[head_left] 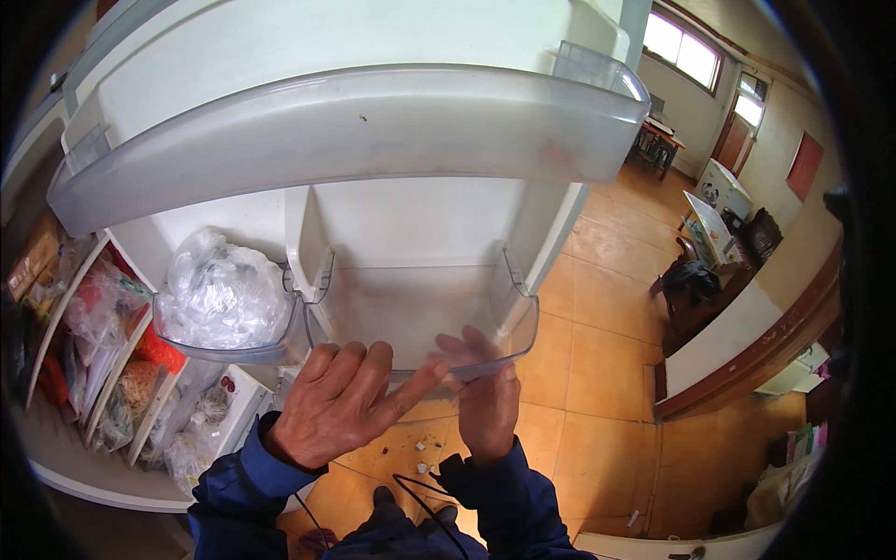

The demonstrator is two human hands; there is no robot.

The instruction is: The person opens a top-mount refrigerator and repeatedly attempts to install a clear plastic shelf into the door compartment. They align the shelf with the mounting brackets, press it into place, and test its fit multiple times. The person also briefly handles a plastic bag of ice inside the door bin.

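Observation:
An open refrigerator door fills the upper left, with a long grey translucent shelf point(364, 126) across it. Below is a clear door bin point(401, 308) with nothing in it. My left hand point(327, 406) is at this bin's front left, its fingers bent over the rim and its thumb stretched along the front toward the right. My right hand point(487, 406) pinches the front wall near the right corner, its fingers inside and its thumb outside. A second bin point(271, 353), just to the left, holds crumpled clear plastic bags point(224, 297).
At left, fridge compartments point(117, 373) are packed with bagged food. White and dark crumbs point(422, 457) lie on the orange tiled floor point(597, 373) by my feet. A dark cable point(425, 504) hangs before me. Chairs, a table and a wall edge point(747, 350) stand right.

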